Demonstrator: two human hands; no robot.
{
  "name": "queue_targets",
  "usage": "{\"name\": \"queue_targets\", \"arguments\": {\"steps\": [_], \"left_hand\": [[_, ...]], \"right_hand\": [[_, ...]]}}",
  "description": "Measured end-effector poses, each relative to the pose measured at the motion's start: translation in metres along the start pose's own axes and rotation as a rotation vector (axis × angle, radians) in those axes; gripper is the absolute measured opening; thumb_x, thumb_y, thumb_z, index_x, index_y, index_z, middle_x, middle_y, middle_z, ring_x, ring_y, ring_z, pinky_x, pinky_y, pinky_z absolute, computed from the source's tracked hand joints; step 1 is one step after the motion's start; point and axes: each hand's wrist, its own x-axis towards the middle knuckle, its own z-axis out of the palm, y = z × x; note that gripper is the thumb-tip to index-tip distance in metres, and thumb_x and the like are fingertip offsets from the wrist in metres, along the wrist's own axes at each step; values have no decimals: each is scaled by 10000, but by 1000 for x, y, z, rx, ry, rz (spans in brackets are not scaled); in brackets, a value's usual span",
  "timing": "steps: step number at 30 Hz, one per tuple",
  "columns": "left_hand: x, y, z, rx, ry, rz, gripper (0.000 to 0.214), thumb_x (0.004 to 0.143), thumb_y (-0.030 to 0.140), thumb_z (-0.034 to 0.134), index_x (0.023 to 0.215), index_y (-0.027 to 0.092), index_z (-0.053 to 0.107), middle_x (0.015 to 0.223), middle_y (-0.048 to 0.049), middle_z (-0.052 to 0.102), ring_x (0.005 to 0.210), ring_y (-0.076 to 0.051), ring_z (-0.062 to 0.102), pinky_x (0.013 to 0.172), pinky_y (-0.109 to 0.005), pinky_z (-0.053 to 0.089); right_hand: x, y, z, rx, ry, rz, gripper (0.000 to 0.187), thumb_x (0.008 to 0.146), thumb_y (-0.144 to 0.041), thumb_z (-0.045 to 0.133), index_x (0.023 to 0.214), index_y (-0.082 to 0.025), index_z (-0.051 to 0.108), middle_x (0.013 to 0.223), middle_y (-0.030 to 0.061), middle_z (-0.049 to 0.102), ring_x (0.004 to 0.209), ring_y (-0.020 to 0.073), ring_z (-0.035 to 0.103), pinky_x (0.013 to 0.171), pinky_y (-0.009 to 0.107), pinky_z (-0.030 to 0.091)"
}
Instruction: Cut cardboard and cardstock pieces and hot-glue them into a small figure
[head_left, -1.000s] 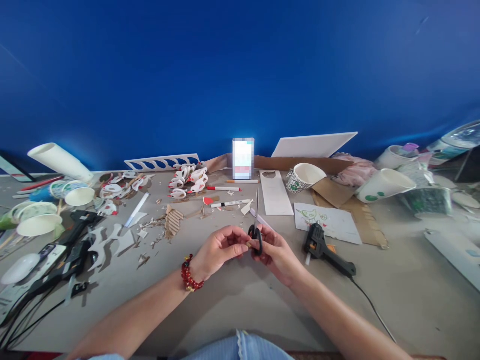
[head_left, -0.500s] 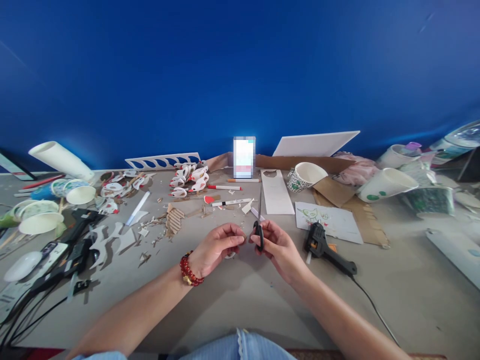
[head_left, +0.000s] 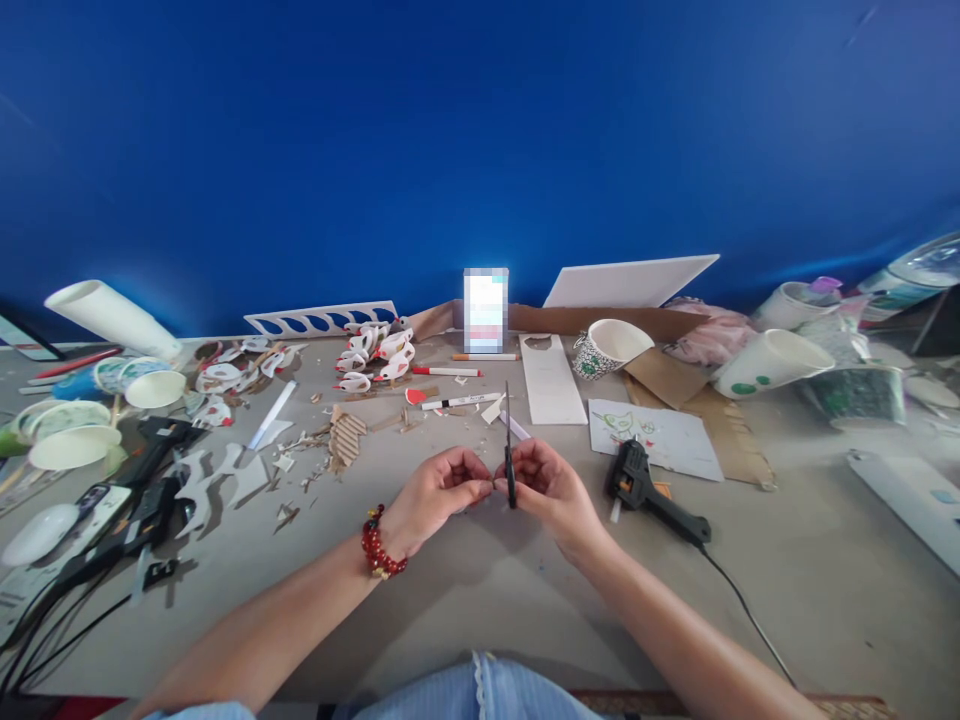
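Note:
My right hand (head_left: pixel 551 495) is closed around the black-handled scissors (head_left: pixel 509 455), whose blades point away from me, upright in the view. My left hand (head_left: pixel 448 490), with a red bead bracelet (head_left: pixel 381 543) at the wrist, is pinched closed close to the scissor handles. Whatever sits between its fingertips is too small to make out. The fingertips of both hands nearly meet over the grey table (head_left: pixel 480 600). Beyond them lie a white marker (head_left: pixel 461 402), a red heart-shaped scrap (head_left: pixel 415 397) and a corrugated cardboard scrap (head_left: pixel 347 437).
To the right, a black glue gun (head_left: pixel 649 492) with a cord rests by a drawing on paper (head_left: pixel 675 445). Paper cups (head_left: pixel 615 345) stand behind it. Several white-and-red bird-like cutouts (head_left: pixel 371 358) are piled at the back. Cables and a power strip (head_left: pixel 67 540) lie left.
My right hand has moved slightly left, closer to my left hand. The scissors have turned and now appear nearly edge-on. The whole view has shifted a little.

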Motion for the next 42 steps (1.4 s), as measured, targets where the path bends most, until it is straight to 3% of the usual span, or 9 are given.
{"name": "queue_targets", "arguments": {"steps": [11,18,25,31,37,42], "left_hand": [[1,0,1,-29,6,-30,259,693,341,780,771,146,628,708,12,593,639,-89,503,610,-208,381],[3,-1,-4,31,-29,-22,242,722,336,764,798,149,631,709,9,591,617,-81,482,581,-204,354],[2,8,-8,65,-7,-6,275,746,376,734,890,150,674,777,-21,644,660,-105,547,612,-218,417],[-7,16,-33,343,3,32,232,800,331,686,966,169,689,889,-48,698,796,-161,630,702,-251,485],[-26,-5,-67,507,60,-20,166,798,300,679,891,175,623,867,-44,703,798,-175,659,736,-276,504],[-29,-15,-73,660,105,-14,141,806,316,655,844,182,634,808,-33,706,741,-173,652,676,-255,490]], "right_hand": [[0,6,-3,-124,31,-38,337,620,-191,834,797,-218,549,677,-41,594,568,105,535,518,211,401],[1,4,-4,-129,17,-22,337,640,-236,848,818,-214,562,695,-29,619,595,110,552,544,216,426],[0,1,-1,-100,8,28,366,670,-342,846,850,-204,558,708,-24,612,615,107,556,548,208,456],[1,2,-4,-111,10,70,372,676,-392,826,843,-206,550,711,-25,601,625,119,576,530,212,462],[4,4,-6,-105,6,58,361,688,-393,814,836,-208,541,706,-15,603,654,142,593,514,219,463],[5,8,-5,-102,-24,65,371,683,-411,814,836,-205,546,695,-9,610,639,139,582,514,226,454]]}}
